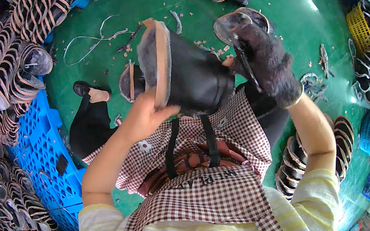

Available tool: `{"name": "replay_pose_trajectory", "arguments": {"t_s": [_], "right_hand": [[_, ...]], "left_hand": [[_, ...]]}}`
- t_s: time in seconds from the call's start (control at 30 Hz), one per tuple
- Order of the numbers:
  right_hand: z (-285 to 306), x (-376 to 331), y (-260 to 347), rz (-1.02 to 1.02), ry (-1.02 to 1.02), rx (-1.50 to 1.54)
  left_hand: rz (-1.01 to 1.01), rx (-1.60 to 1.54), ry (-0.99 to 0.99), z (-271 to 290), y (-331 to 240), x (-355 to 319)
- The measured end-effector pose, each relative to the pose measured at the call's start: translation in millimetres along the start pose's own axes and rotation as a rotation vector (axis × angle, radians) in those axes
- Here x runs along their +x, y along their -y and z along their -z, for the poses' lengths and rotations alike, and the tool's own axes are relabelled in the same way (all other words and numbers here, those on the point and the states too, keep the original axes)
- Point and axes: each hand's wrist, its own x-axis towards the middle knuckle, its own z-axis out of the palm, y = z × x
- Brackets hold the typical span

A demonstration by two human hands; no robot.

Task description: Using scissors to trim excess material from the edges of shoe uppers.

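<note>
My left hand (144,117) is wrapped round the edge of a black boot (199,76), thumb on the black side. One end of the boot faces left, with a fuzzy grey surface (148,54) bordered by a tan strip (163,45). At the boot's other end is my right hand (268,63) in a dark, fuzzy glove, its fingers curled round a long, thin black tool (248,68). A bare fingertip shows close to the boot. Motion blurs the tool, so I cannot make out its kind. Below the boot lies my checked apron (210,194).
Stacked black footwear with tan edges (41,6) fills the left, beside blue plastic crates (49,141). More footwear (292,166) stands at my right. Grey scraps (176,22) and a white cord (80,50) litter the green floor (291,15). A yellow basket (359,27) stands far right.
</note>
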Motion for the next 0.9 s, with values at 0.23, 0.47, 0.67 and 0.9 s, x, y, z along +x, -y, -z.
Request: {"name": "replay_pose_trajectory", "arguments": {"t_s": [0.23,0.47,0.67,0.9], "right_hand": [[13,-27,43,-0.055,-0.174,-0.199],[46,-63,2,-0.174,-0.254,-0.086],[52,-82,-32,-0.217,-0.191,-0.190],[48,-109,-102,-0.487,0.142,0.254]], "left_hand": [[-0.028,-1.014,-0.077,-55,-73,84],[-0.755,0.524,-0.557,-64,-66,91],[-0.663,0.465,-0.313,-76,-45,121],[-0.382,0.521,0.091,-74,-27,114]]}}
